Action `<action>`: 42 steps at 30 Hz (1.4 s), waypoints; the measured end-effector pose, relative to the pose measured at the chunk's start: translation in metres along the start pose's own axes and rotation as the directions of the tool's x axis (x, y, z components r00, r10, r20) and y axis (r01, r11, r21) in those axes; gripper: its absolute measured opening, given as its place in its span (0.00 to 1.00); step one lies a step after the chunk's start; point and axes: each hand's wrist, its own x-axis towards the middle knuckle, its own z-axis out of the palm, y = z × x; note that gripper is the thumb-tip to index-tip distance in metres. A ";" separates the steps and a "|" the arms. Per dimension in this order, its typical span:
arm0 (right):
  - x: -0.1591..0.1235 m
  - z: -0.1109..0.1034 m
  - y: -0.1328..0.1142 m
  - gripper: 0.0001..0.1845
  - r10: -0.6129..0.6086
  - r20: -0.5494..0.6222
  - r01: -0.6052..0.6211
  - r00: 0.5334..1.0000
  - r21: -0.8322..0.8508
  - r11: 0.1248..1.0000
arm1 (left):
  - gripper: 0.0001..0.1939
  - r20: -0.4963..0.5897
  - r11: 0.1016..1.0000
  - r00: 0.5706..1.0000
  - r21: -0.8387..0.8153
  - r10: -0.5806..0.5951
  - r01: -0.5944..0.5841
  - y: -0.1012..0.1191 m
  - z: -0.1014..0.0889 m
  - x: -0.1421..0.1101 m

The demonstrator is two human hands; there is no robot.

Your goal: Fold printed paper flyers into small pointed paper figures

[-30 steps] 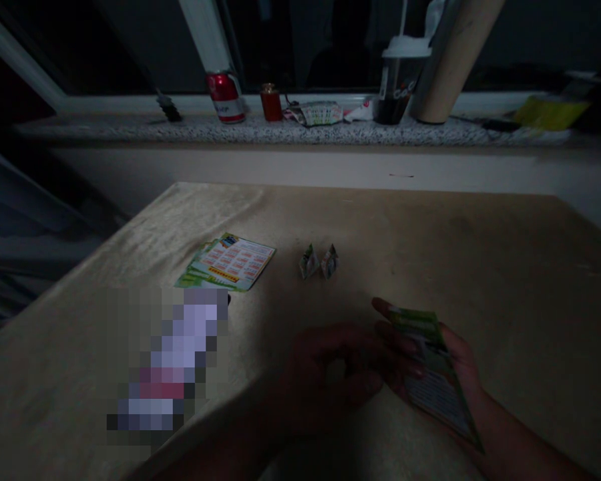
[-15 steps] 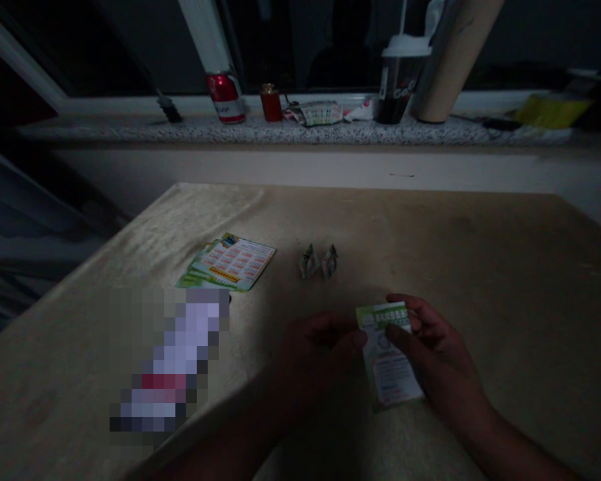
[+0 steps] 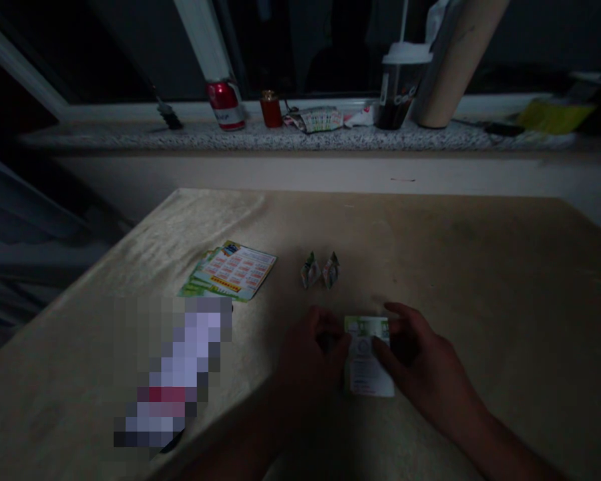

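A small green and white printed card (image 3: 365, 374) faces up between my two hands, low over the table; whether it touches the top I cannot tell. My left hand (image 3: 310, 354) is closed in a pinch at the card's left edge, dim in shadow. On the opposite side, my right hand (image 3: 425, 364) grips the card with its thumb on the printed face and its fingers at the right edge. Beyond the hands stand two small folded paper pieces, a left one (image 3: 309, 272) and a right one (image 3: 331, 272), side by side. Several similar cards (image 3: 240, 268) lie fanned at the left.
A pixelated long object (image 3: 185, 361) lies on the table (image 3: 481, 267) left of my hands. Along the windowsill (image 3: 260, 139) stand a red can (image 3: 225, 107), a red jar (image 3: 271, 110), crumpled wrappers (image 3: 318, 120), a lidded cup (image 3: 398, 87) and a cardboard tube (image 3: 455, 67).
The card has come left from my right side, turning from slanted to nearly upright in view. My left hand, earlier near its face, now pinches its left edge.
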 end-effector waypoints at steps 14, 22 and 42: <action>0.003 0.001 0.006 0.07 -0.287 0.072 0.294 0.955 -0.345 0.891 | 0.05 0.159 0.575 0.766 0.572 0.622 -0.586 -0.027 0.002 -0.006; 0.004 0.003 0.007 0.04 -0.314 0.065 0.319 0.947 -0.304 0.898 | 0.11 0.384 0.417 0.665 0.554 0.640 -0.721 -0.028 0.011 -0.013; 0.015 -0.007 0.001 0.04 -0.148 0.033 0.148 0.988 -0.013 0.989 | 0.09 0.412 0.405 0.600 0.470 0.686 -0.785 -0.018 0.014 -0.006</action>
